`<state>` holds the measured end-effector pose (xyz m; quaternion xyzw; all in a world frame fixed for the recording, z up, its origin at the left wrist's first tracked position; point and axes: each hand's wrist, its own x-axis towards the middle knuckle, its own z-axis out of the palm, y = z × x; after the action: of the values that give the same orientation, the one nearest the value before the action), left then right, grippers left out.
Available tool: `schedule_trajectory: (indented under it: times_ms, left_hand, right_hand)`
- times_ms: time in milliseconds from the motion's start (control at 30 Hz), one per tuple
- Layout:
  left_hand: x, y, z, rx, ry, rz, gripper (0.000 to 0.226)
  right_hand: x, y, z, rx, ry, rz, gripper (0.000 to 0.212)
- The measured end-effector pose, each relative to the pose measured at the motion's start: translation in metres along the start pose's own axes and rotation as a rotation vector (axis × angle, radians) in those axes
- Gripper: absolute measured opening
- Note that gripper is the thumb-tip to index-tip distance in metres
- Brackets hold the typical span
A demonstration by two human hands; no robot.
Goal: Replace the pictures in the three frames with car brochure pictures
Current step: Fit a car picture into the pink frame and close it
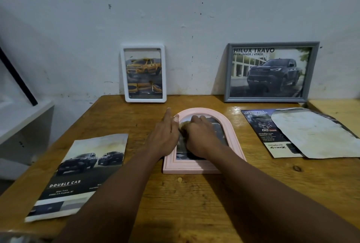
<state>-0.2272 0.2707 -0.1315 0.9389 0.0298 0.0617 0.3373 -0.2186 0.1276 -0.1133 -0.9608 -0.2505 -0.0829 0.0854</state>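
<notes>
Where both hands meet: the pink arched frame [187, 168] lies flat near the middle of the table [194, 203], arch toward 12 o'clock and straight foot toward 6 o'clock.
Picture in the pink frame: a dark picture [218, 131] shows in the arched opening, mostly hidden by the right hand; its subject cannot be made out.
Left hand: the left hand [165, 137] lies along the frame's 9 o'clock side, index finger straight and pointing toward 12 o'clock, thumb tip touching the rim near 11 o'clock. The grip is spread and holds nothing.
Right hand: the right hand [198, 135] lies on the picture inside the opening, knuckles up, fingers curled down. Whether the grip pinches anything cannot be told.
White frame: at 11 o'clock from the pink frame, the white frame [144, 73] stands upright at the table's far edge against the wall [194, 8], with a yellow pickup picture in it.
Grey frame: at 1 o'clock, the grey frame [270, 72] stands against the wall in landscape, showing a dark pickup under the words "HILUX TRAVO".
Brochure page: at 8 o'clock, a brochure page [81, 174] lies flat, with two dark pickups and "DOUBLE CAB"; the left forearm crosses its near right corner.
Second brochure page: at 3 o'clock, a second brochure page [261, 129] lies flat, marked "4TREX"; a pale sheet [315, 133] lies over its right part.
White shelf: at 9 o'clock, off the table's edge, a white shelf [25, 118].
</notes>
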Motion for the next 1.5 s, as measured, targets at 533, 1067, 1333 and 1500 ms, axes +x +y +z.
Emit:
schedule_trajectory:
  times_ms: [533,1067,1333,1500]
  left_hand:
    - [0.001,-0.002,0.001,0.086,-0.024,0.019,0.061]
    - [-0.007,0.006,0.001,0.055,-0.004,0.020,0.059]
    - [-0.008,0.007,-0.001,0.053,-0.023,0.016,0.058]
    - [-0.008,0.005,0.001,0.066,-0.014,0.006,0.062]
  right_hand:
    - [-0.043,0.084,-0.036,-0.209,-0.147,-0.151,0.048]
    - [-0.043,0.005,-0.006,0.181,-0.045,-0.045,0.034]
    - [-0.063,0.047,-0.024,0.096,-0.158,-0.319,0.042]
    - [-0.087,0.076,-0.035,0.001,-0.105,-0.251,0.042]
